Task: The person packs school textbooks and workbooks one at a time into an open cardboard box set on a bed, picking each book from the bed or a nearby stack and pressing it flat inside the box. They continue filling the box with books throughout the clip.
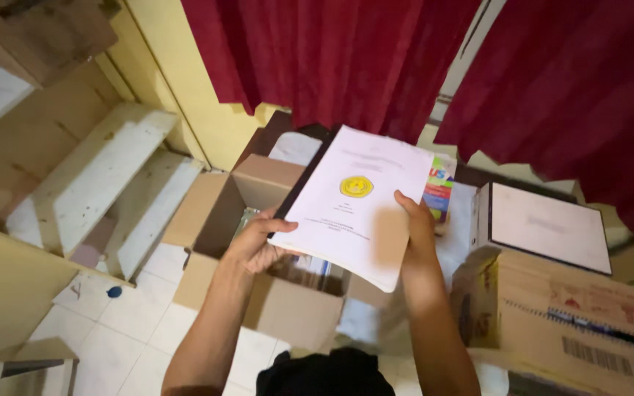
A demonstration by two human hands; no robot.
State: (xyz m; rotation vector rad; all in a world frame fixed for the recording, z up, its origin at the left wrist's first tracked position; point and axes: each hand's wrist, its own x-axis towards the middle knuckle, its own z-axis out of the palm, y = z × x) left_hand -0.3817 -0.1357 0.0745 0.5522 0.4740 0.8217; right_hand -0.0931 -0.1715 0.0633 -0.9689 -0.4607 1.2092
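A red curtain (pixel 346 59) hangs across the top of the view above a yellow wall (pixel 207 110); pale wooden steps (pixel 97 176) climb at the left over a white tiled floor (pixel 141 330). Two cardboard boxes stand below the curtain. The open box (pixel 258 242), flaps spread, sits directly under the person's arms and already holds several items, too shadowed to identify. The second box (pixel 552 308), at the right, lies closed or partly closed, with a pen-like object on its top and a flat white-faced board or book (pixel 548 227) resting just behind it.

The bound document (pixel 354 205) is held in the air above the open box, tilted, its cover facing the camera. It appears to have been lifted clear of the box or to be on its way in; which direction cannot be told. As judged from this arrangement, the work is in mid-course: some material is in the box, and the document is neither set down nor stored.

The document is a thin white booklet with a dark spine strip along its left edge, a round yellow emblem at centre, and faint lines of print. A colourful smaller book (pixel 440 187) shows just behind its right edge.

The left hand (pixel 254 246) grips the lower left corner, fingers under, thumb on top. The right hand (pixel 414 220) clasps the right edge.
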